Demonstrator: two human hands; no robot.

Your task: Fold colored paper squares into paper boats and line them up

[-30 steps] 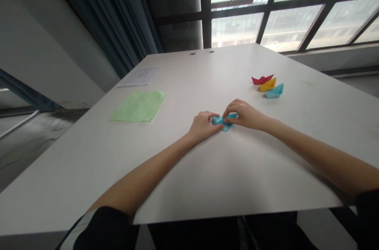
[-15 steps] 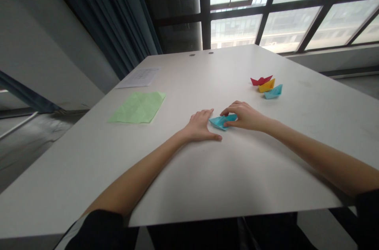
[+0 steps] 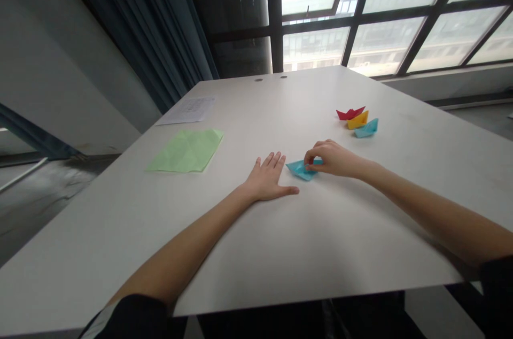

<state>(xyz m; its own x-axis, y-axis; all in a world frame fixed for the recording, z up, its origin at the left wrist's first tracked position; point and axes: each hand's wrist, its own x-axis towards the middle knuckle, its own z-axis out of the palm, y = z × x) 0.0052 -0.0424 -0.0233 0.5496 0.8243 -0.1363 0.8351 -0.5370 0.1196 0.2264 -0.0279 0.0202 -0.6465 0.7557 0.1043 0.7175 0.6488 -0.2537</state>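
Observation:
A blue paper boat (image 3: 298, 169) rests on the white table (image 3: 256, 253) in front of me. My right hand (image 3: 326, 159) pinches its middle between thumb and forefinger, covering part of its right side. Flat on the table just left of the boat lies my left hand (image 3: 268, 178), fingers spread and thumb pointing right. It holds nothing and is apart from the boat.
Farther right stand a red paper boat (image 3: 350, 114), a yellow one (image 3: 358, 120) and a light blue one (image 3: 366, 129), close together. To the left lie green paper sheets (image 3: 186, 152) and a printed white sheet (image 3: 188, 110). Windows and a blue curtain (image 3: 160, 13) are beyond the table.
My left hand has drawn slightly away from the boat and flattened with its fingers spread. The fingers of my right hand have closed tighter at the boat's middle. The view has tilted slightly.

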